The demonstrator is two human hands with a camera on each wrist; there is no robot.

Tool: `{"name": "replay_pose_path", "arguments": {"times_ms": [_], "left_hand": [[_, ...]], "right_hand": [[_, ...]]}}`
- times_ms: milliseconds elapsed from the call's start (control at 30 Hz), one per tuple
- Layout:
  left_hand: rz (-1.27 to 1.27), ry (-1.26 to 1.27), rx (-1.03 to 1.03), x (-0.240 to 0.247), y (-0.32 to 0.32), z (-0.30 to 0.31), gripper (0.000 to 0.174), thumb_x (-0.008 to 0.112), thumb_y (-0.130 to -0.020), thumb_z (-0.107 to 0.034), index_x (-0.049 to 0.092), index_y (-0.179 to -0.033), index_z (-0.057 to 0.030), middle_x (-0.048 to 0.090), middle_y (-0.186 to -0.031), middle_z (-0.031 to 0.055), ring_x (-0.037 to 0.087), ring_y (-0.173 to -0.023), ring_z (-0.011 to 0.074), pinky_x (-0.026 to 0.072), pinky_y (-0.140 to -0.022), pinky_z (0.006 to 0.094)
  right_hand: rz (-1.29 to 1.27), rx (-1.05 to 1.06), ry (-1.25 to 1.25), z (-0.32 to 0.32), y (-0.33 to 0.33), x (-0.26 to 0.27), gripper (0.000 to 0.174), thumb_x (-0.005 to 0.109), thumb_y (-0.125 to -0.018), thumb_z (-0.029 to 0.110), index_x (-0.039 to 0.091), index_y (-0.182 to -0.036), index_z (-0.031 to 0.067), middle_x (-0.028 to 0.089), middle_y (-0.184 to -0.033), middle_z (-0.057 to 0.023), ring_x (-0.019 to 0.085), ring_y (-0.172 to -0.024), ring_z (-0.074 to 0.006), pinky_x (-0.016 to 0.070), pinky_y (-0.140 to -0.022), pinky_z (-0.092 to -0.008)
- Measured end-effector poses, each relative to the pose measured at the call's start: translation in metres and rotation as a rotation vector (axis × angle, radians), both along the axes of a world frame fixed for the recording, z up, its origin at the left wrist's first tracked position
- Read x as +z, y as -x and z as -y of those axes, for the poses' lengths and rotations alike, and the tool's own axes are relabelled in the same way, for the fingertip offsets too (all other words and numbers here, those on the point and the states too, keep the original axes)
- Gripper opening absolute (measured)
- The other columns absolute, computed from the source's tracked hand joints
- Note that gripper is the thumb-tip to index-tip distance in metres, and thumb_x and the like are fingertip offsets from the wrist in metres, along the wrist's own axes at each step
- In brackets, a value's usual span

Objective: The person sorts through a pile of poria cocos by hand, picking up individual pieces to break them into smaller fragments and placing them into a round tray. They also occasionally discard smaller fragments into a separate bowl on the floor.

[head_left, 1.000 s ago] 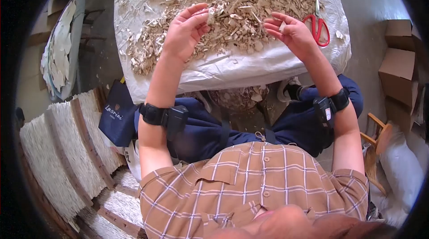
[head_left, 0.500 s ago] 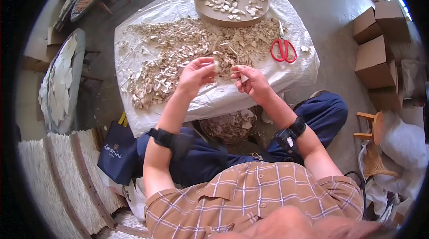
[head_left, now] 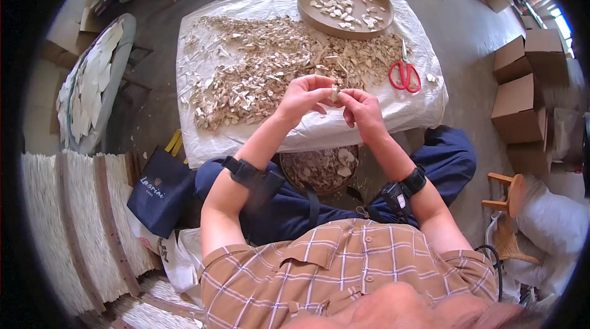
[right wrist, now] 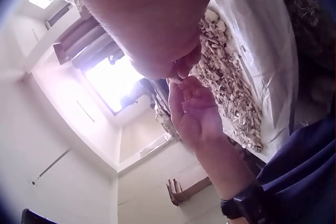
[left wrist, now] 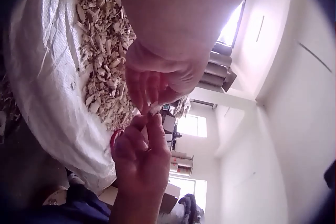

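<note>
In the head view my hands meet over the near edge of the cloth-covered table. A small pale chip point(head_left: 335, 93) is between their fingertips. My left hand point(head_left: 299, 100) pinches it from the left, thumb and forefinger on it. From the other side my right hand point(head_left: 365, 112) has thumb and forefinger at the chip, its other fingers curled under. The left wrist view shows the chip point(left wrist: 154, 109) between both sets of fingertips. Behind the hands lies a broad heap of dry, pale chips point(head_left: 252, 61) on the white woven sheet point(head_left: 393, 107).
A round shallow tray point(head_left: 301, 6) with loose white pieces stands at the table's back. Red-handled scissors point(head_left: 404, 77) lie right of the heap. Below the table's near edge is a basket of chips point(head_left: 319, 169). Cardboard boxes point(head_left: 516, 104) and a wooden stool point(head_left: 511, 194) stand at right.
My hands, wide apart a second ago, have come together at the chip the left hand held. The head view has shifted, showing more of the round tray.
</note>
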State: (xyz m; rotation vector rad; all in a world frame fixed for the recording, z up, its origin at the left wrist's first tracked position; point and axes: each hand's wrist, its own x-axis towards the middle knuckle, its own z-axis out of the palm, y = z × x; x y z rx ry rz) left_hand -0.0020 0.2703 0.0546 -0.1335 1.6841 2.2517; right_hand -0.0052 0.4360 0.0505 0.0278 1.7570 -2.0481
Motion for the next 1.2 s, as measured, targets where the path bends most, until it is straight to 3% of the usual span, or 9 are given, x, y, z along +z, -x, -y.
{"name": "replay_pose_path", "arguments": {"times_ms": [133, 333, 367, 400, 467, 500, 633, 767, 1200], "left_hand": [[-0.077, 0.079, -0.005, -0.001, -0.001, 0.001, 0.025, 0.061, -0.076, -0.011, 0.055, -0.097, 0.0014, 0.060, -0.083, 0.0072, 0.059, -0.070, 0.0120, 0.0501, -0.051, 0.0237], [-0.183, 0.348, -0.013, -0.003, -0.006, -0.003, 0.023, 0.062, -0.074, -0.011, 0.056, -0.091, 0.0034, 0.060, -0.075, 0.0067, 0.058, -0.064, 0.0102, 0.0494, -0.052, 0.0218], [-0.245, 0.443, 0.006, -0.002, -0.006, -0.004, 0.023, 0.061, -0.073, -0.011, 0.056, -0.090, 0.0037, 0.060, -0.075, 0.0069, 0.058, -0.065, 0.0102, 0.0496, -0.053, 0.0218], [-0.307, 0.537, 0.020, -0.002, -0.006, -0.004, 0.022, 0.061, -0.073, -0.011, 0.056, -0.090, 0.0040, 0.060, -0.074, 0.0072, 0.058, -0.065, 0.0101, 0.0497, -0.053, 0.0219], [-0.332, 0.551, 0.068, -0.010, -0.001, 0.002, 0.020, 0.060, -0.073, -0.009, 0.056, -0.088, 0.0041, 0.060, -0.076, 0.0085, 0.059, -0.066, 0.0104, 0.0503, -0.055, 0.0227], [-0.218, 0.417, 0.090, -0.010, 0.000, 0.003, 0.020, 0.060, -0.073, -0.008, 0.056, -0.088, 0.0039, 0.060, -0.075, 0.0080, 0.059, -0.065, 0.0113, 0.0502, -0.055, 0.0229], [-0.040, 0.044, 0.127, -0.009, 0.000, 0.010, 0.023, 0.059, -0.076, -0.007, 0.052, -0.095, 0.0046, 0.059, -0.079, 0.0091, 0.060, -0.065, 0.0153, 0.0517, -0.055, 0.0250], [-0.005, -0.023, 0.140, -0.011, -0.001, 0.012, 0.021, 0.058, -0.078, -0.006, 0.052, -0.096, 0.0023, 0.059, -0.081, 0.0083, 0.060, -0.068, 0.0139, 0.0521, -0.056, 0.0245], [-0.001, -0.072, 0.269, -0.009, 0.006, 0.002, 0.021, 0.062, -0.076, -0.009, 0.053, -0.093, -0.0004, 0.060, -0.080, 0.0061, 0.059, -0.068, 0.0103, 0.0488, -0.052, 0.0208]], "right_hand": [[-0.075, 0.051, -0.090, 0.000, 0.002, -0.004, 0.014, 0.055, -0.082, 0.015, 0.057, -0.085, 0.0014, 0.055, -0.063, 0.0001, 0.044, -0.044, -0.0031, 0.0326, -0.037, -0.0167], [-0.894, 0.127, -0.774, 0.005, 0.008, -0.001, 0.010, 0.053, -0.074, 0.010, 0.057, -0.071, 0.0009, 0.051, -0.055, -0.0045, 0.049, -0.051, -0.0115, 0.0414, -0.050, -0.0297], [-0.955, 0.095, -0.686, 0.006, 0.011, -0.008, 0.012, 0.053, -0.075, 0.010, 0.055, -0.065, 0.0028, 0.050, -0.054, -0.0015, 0.047, -0.047, -0.0097, 0.0385, -0.044, -0.0268], [-0.944, 0.093, -0.683, 0.005, 0.014, -0.006, 0.012, 0.053, -0.075, 0.010, 0.055, -0.065, 0.0028, 0.050, -0.054, -0.0015, 0.047, -0.047, -0.0097, 0.0385, -0.044, -0.0268], [-0.056, 0.055, -0.137, 0.001, 0.021, 0.001, 0.011, 0.053, -0.075, 0.012, 0.054, -0.066, 0.0053, 0.047, -0.053, 0.0016, 0.042, -0.041, -0.0072, 0.0320, -0.037, -0.0219], [0.022, -0.002, -0.011, -0.001, 0.024, 0.005, 0.013, 0.053, -0.079, 0.017, 0.055, -0.074, 0.0056, 0.044, -0.053, 0.0043, 0.035, -0.038, -0.0039, 0.0242, -0.034, -0.0175], [0.339, -0.086, 0.294, -0.007, 0.048, -0.004, 0.024, 0.048, -0.086, 0.026, 0.055, -0.090, 0.0029, 0.044, -0.055, 0.0045, 0.032, -0.038, -0.0019, 0.0209, -0.032, -0.0180], [0.093, 0.110, 0.009, 0.005, 0.037, -0.004, 0.023, 0.052, -0.085, 0.023, 0.059, -0.096, 0.0042, 0.047, -0.056, 0.0037, 0.033, -0.037, -0.0015, 0.0223, -0.032, -0.0174], [-0.297, 0.068, -0.248, 0.020, 0.020, -0.009, 0.020, 0.052, -0.082, 0.014, 0.060, -0.090, -0.0030, 0.060, -0.069, -0.0025, 0.051, -0.059, -0.0059, 0.0398, -0.051, -0.0207]]}}
